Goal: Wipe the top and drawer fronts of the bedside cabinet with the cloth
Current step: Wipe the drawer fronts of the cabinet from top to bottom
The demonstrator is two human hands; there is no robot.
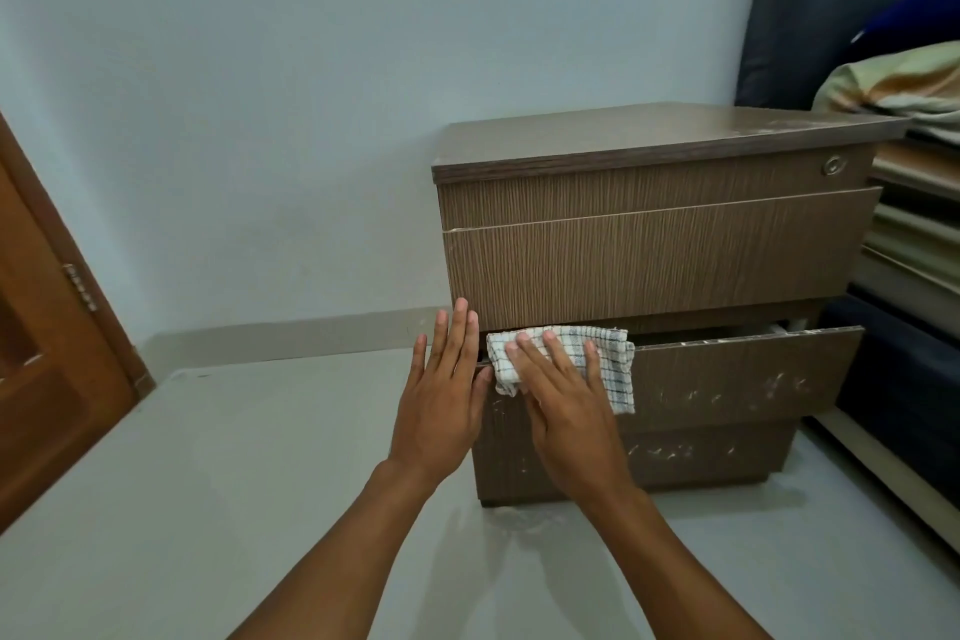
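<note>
The brown wood-grain bedside cabinet (pixel 660 244) stands against the wall. Its top (pixel 649 130) shows pale dust at the right rear. The upper drawer fronts are closed. The lower drawer (pixel 737 374) is pulled out a little, with white scuff marks on its front. A white checked cloth (pixel 597 353) hangs over the left end of that drawer's top edge. My right hand (pixel 563 395) lies flat on the cloth, pressing it against the drawer front. My left hand (pixel 444 395) is flat with fingers straight, at the cabinet's left front corner, its thumb touching the drawer's edge.
A bed with stacked mattresses and folded bedding (pixel 904 83) stands close to the cabinet's right side. A wooden door (pixel 47 353) is at the left. The pale floor (pixel 249 483) stretches in front, with dust specks under the cabinet's front.
</note>
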